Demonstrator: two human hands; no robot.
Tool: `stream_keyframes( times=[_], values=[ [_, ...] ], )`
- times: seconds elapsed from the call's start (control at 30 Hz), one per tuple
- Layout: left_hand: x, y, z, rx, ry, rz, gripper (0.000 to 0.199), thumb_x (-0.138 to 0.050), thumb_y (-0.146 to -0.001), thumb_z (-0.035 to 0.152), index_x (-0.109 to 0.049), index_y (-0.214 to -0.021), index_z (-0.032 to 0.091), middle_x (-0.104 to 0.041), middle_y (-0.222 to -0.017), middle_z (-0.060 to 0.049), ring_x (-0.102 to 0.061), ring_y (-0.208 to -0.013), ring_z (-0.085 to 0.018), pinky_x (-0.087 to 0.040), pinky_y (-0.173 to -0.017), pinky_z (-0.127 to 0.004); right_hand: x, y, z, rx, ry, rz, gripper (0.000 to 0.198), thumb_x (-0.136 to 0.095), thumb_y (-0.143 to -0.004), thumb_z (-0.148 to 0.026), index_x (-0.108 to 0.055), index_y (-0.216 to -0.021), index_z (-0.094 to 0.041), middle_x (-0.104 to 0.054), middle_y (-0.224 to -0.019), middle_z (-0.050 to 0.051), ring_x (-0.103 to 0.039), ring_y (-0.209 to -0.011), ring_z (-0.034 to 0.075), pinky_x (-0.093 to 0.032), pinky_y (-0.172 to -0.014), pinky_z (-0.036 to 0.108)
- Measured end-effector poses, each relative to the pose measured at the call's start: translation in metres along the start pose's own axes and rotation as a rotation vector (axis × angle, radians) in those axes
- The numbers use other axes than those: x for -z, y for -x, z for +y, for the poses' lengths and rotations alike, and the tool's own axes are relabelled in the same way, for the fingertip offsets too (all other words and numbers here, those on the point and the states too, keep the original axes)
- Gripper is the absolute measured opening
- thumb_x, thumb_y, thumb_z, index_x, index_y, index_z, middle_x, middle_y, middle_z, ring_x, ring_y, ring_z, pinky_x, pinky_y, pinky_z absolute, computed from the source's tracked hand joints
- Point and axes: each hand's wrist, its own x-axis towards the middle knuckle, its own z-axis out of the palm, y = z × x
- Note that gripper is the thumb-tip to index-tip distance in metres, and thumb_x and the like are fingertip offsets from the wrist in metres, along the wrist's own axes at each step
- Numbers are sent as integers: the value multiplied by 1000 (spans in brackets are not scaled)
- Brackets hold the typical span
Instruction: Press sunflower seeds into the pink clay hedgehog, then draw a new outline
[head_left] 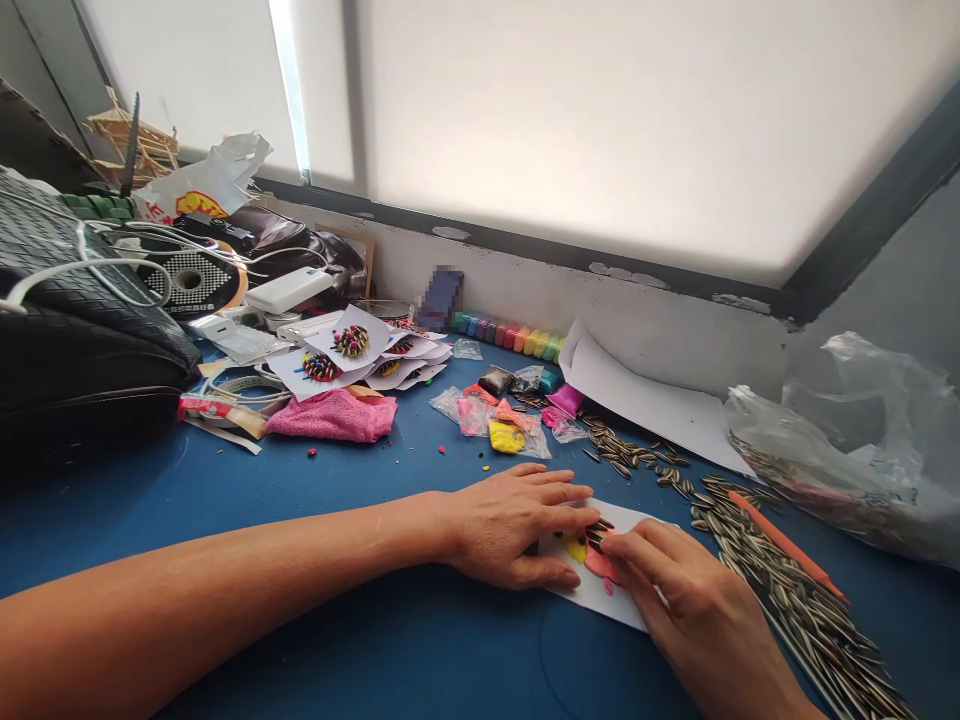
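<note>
With the clock centred on the card point(624, 608) and 12 toward the window, the card lies on the blue table point(337, 640), the left hand point(517, 525) at 9 o'clock, palm down and open, fingers spread onto its edge. The right hand point(686, 580) sits at 4, thumb and forefinger bent in over the pink clay point(598, 562), near the yellow clay point(576, 550) and dark seeds point(598, 532); from where I stand, I cannot tell whether it grips anything. Seed pile point(795, 600) at 3, orange stick point(787, 545) on it; packets point(508, 436) at 11.
</note>
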Motion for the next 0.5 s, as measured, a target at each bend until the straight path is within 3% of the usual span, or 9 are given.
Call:
stream_keyframes(
  times=[0.5],
  values=[
    [0,0,1,2,6,0,59,-57,-91,48,-42,-142,21,-37,-151,-12,-29,-142,-31,-23,-115,-47,1,-3,1,7,70,-84,37,-37,-100,-36,-62,-75,-25,-61,-70,0,-60,-62,14,-44,-52,23]
  ],
)
